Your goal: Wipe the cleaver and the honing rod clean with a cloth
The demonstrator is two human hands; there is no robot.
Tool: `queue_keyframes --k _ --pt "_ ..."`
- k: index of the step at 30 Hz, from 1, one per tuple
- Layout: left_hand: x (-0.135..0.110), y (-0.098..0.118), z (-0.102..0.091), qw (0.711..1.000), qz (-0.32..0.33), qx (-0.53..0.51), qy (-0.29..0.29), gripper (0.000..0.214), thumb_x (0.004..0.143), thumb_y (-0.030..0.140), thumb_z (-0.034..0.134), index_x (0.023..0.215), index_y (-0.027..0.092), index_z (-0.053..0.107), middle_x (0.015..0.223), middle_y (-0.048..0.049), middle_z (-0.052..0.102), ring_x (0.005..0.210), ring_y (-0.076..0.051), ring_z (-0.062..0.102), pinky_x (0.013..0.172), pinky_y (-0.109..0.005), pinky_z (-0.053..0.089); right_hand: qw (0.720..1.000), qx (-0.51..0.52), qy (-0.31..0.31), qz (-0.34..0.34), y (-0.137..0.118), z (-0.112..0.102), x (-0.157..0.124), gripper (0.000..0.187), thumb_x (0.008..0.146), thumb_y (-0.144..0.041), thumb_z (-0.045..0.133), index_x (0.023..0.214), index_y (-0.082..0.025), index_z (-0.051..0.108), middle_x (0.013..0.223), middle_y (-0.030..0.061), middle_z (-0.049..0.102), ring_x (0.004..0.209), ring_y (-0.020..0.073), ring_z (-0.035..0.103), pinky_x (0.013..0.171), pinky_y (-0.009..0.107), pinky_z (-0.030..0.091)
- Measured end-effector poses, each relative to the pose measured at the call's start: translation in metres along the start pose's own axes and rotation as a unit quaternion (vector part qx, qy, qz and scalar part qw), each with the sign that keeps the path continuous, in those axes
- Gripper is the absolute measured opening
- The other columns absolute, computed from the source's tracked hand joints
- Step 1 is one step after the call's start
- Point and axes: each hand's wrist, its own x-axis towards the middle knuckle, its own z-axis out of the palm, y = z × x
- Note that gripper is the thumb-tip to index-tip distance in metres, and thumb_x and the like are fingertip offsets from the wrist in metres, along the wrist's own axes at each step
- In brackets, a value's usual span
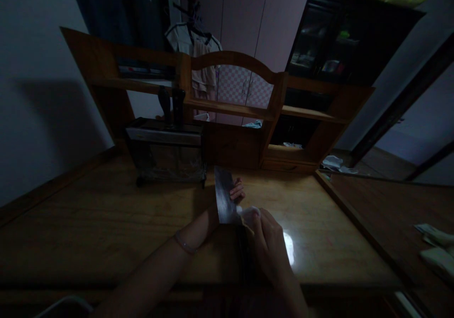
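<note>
In the head view we see a broad, dull grey cleaver blade (224, 196) held above the wooden table (106, 223), its long axis pointing up and away from us. Our left hand (237, 193) grips it from behind, fingers curled over its edge. Our right hand (269, 247) pinches a white cloth (250, 212) against its base.

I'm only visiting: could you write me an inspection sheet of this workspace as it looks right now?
Surface: glossy wooden table, dim, with one light glare.
Job's things: broad blade held upright; white cloth against it.
Clutter: rack with dark handles behind; papers far right.
Grippers: left hand grips the blade; right hand presses the cloth.
Cables: nothing seen.
Surroundings: wooden shelf unit, hanging clothes, dark cabinet.
</note>
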Motion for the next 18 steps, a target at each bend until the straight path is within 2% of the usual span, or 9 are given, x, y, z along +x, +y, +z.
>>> queue_keyframes --k 2,5,12,18 --pt "0.0 0.001 0.002 1.0 0.003 0.008 0.01 0.031 0.092 0.012 0.03 0.064 0.019 0.039 0.046 0.0088 0.02 0.031 -0.005 0.021 0.043 -0.018 0.036 0.999 -0.021 -0.03 -0.011 -0.003 0.005 0.001 0.029 0.098 -0.025 0.028 0.092 -0.022 0.056 0.088 0.0043 0.057 0.084 0.0188 0.054 0.076 0.03 0.039" --pt "0.0 0.001 0.0 1.0 0.009 0.018 0.02 0.027 0.092 0.016 0.032 0.068 0.019 0.044 0.047 0.0083 0.021 0.032 -0.006 0.021 0.043 -0.02 0.037 0.998 -0.04 -0.043 -0.016 -0.005 0.013 0.001 0.028 0.098 -0.024 0.028 0.087 -0.022 0.053 0.085 0.0041 0.055 0.082 0.0189 0.053 0.074 0.03 0.04" --pt "0.0 0.0 -0.011 0.999 0.033 0.027 0.031 0.023 0.093 0.026 0.036 0.077 0.018 0.051 0.05 0.0064 0.026 0.038 -0.008 0.029 0.05 -0.024 0.041 0.998 -0.041 -0.042 -0.027 -0.004 0.015 0.0 0.028 0.098 -0.022 0.03 0.082 -0.021 0.052 0.083 0.0041 0.055 0.081 0.0186 0.052 0.074 0.03 0.039" --pt "0.003 0.0 -0.01 0.998 0.032 0.032 0.034 0.024 0.092 0.018 0.032 0.08 0.019 0.052 0.049 0.0065 0.026 0.037 -0.009 0.027 0.051 -0.024 0.042 1.0 0.02 -0.011 -0.003 -0.004 0.009 -0.004 0.031 0.098 -0.023 0.028 0.086 -0.021 0.056 0.083 0.0032 0.055 0.079 0.017 0.053 0.073 0.029 0.04"
